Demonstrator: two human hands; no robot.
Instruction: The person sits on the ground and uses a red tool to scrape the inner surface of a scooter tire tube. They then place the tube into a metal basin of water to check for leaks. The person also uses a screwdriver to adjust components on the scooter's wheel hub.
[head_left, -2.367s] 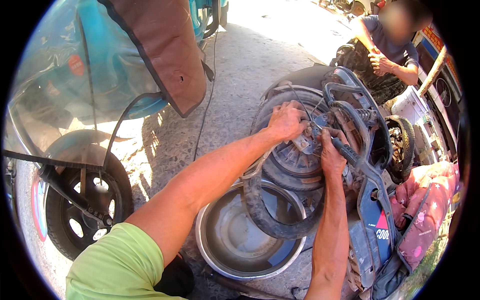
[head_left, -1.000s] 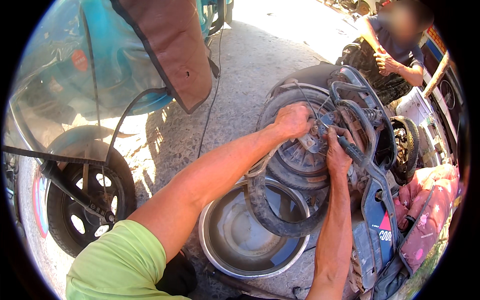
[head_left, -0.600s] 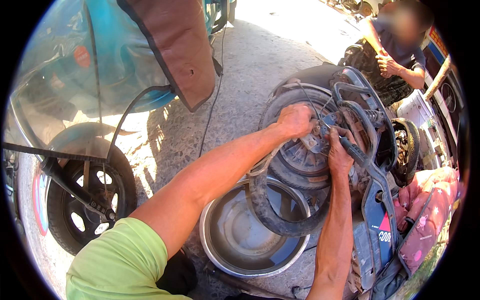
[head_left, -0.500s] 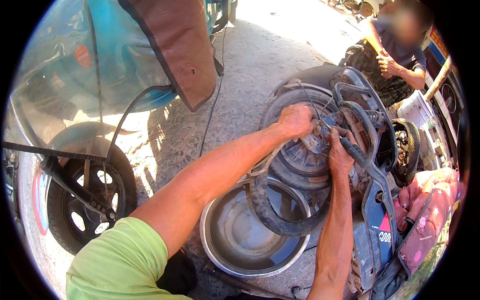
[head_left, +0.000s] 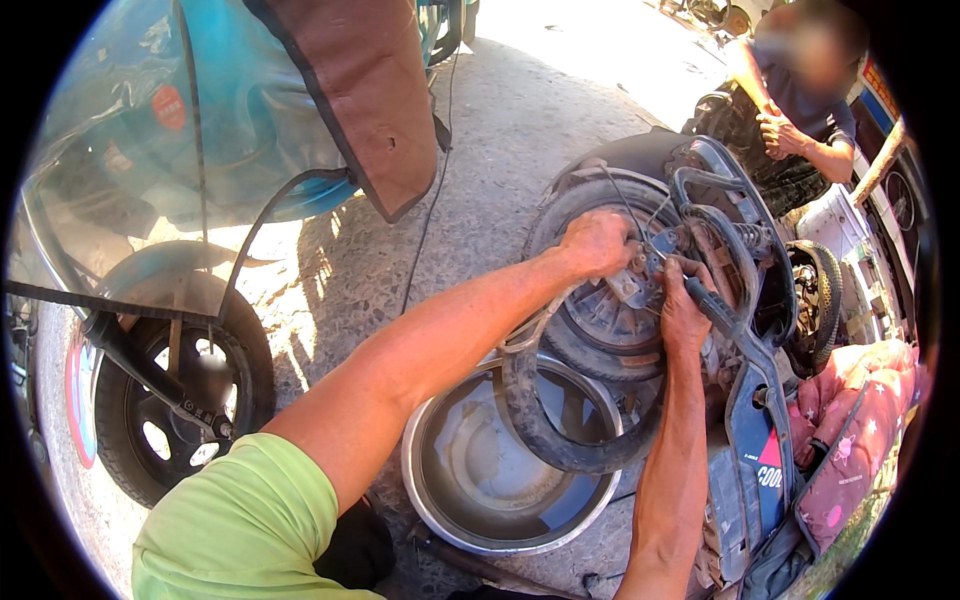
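An overturned two-wheeler [head_left: 755,415] lies in front of me, its wheel hub [head_left: 605,315] facing up. My left hand [head_left: 597,243] is curled closed at a metal bracket beside the hub, holding something I cannot make out. My right hand [head_left: 683,310] grips a tool with a dark handle [head_left: 712,305], its thin shaft at the bracket; the tip is hard to see. A loose rubber inner tube [head_left: 585,460] hangs from the wheel over a steel basin of water [head_left: 470,490], below and between my arms.
At left stands a teal vehicle [head_left: 235,80] with clear sheeting, brown flap and tire [head_left: 120,450]. A person [head_left: 815,130] crouches at upper right, hands together. At right are a white bucket [head_left: 830,210], small wheel [head_left: 820,300] and pink padded cover [head_left: 845,460]. A cable crosses the concrete [head_left: 490,120].
Both my hands stay at the bracket with much the same grip. The scene has shifted slightly rightward in the picture since the earliest frame.
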